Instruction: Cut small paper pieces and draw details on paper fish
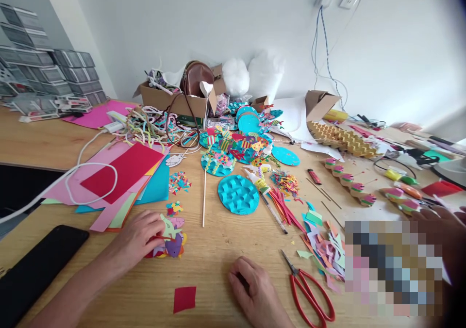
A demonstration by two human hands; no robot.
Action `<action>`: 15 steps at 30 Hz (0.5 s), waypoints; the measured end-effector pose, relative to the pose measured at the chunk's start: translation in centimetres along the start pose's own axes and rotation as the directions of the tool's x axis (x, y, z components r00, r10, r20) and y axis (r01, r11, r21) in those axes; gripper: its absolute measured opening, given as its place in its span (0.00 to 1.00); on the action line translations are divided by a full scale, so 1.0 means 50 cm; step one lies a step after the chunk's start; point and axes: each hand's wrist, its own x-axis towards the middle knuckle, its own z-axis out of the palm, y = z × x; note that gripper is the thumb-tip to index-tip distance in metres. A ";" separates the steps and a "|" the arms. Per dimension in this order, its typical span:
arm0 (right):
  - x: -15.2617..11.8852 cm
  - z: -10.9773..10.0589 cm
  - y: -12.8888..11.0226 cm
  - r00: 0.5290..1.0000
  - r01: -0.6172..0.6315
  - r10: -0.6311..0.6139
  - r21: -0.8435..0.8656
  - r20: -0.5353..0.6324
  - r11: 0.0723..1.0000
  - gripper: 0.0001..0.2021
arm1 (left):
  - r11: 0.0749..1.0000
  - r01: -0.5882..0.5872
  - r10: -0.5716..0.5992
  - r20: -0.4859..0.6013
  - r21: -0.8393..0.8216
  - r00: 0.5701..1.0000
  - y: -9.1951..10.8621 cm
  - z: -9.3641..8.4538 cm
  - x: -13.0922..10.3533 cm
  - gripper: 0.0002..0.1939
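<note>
My left hand (143, 236) is at a small pile of paper cutouts (174, 245) in purple, pink, yellow and red. Its thumb and fingers are pinched together, with a bit of red paper showing at the tips; a light green cutout (169, 226) lies right beside them. My right hand (253, 284) rests on the wooden table with its fingers curled in, and nothing shows in it. A small red paper square (184, 299) lies between my hands. Red-handled scissors (309, 294) lie to the right of my right hand, blades slightly apart.
Coloured paper sheets (124, 172) and a black phone (43, 260) lie left. Centrally sit a blue textured disc (238, 194), a glue bottle (257, 180) and a wooden stick (204, 199). Paper scraps (325, 248) lie right, near another person's hand (440, 221). A cardboard box (174, 100) stands behind.
</note>
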 end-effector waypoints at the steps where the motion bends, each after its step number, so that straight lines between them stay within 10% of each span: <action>1: 0.000 -0.002 0.000 1.000 0.002 -0.002 0.010 0.004 1.000 0.09 | 0.999 0.015 -0.014 0.017 -0.042 1.000 0.007 -0.008 -0.001 0.08; 15: 0.058 -0.014 -0.033 0.986 -0.157 0.165 0.574 0.038 0.804 0.13 | 0.981 0.125 -0.060 0.379 -0.150 0.923 0.221 0.070 0.069 0.12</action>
